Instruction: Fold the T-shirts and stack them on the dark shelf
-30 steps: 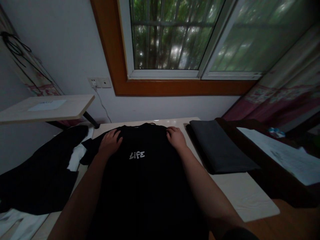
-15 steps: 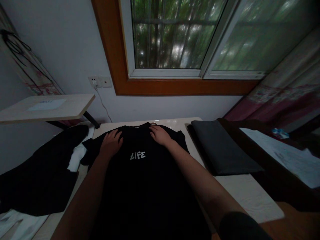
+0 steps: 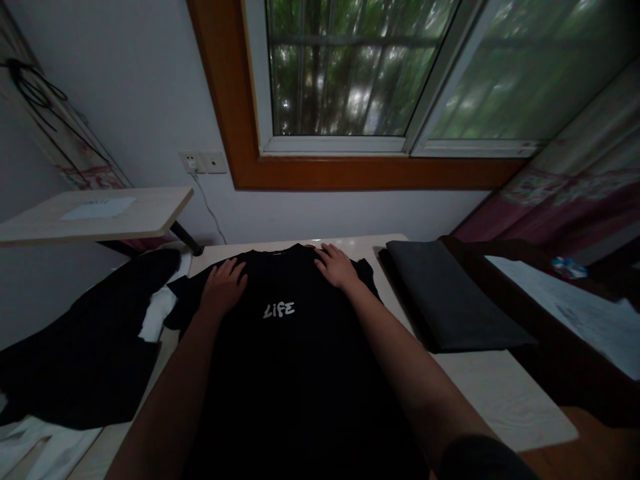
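Observation:
A black T-shirt [image 3: 300,373] with white lettering on its chest lies spread out on a pale table, its collar toward the wall. My left hand [image 3: 223,287] rests on the shirt near the left shoulder, fingers extended and slightly apart. On the other side of the collar, my right hand [image 3: 339,268] lies flat on the right shoulder with its fingers stretched out. Neither hand grasps the fabric. My forearms cover part of the shirt's sides.
Dark folded material [image 3: 450,297] sits on the table [image 3: 520,393] at the right. Black and white clothes [image 3: 90,347] are heaped at the left, below a small raised shelf [image 3: 165,207]. A white sheet [image 3: 565,307] lies farther right. Behind stands a wall with a socket [image 3: 203,162] and a window.
My right hand has slid a little to the right across the shirt's shoulder. My left hand stays at the left shoulder. The view has shifted slightly.

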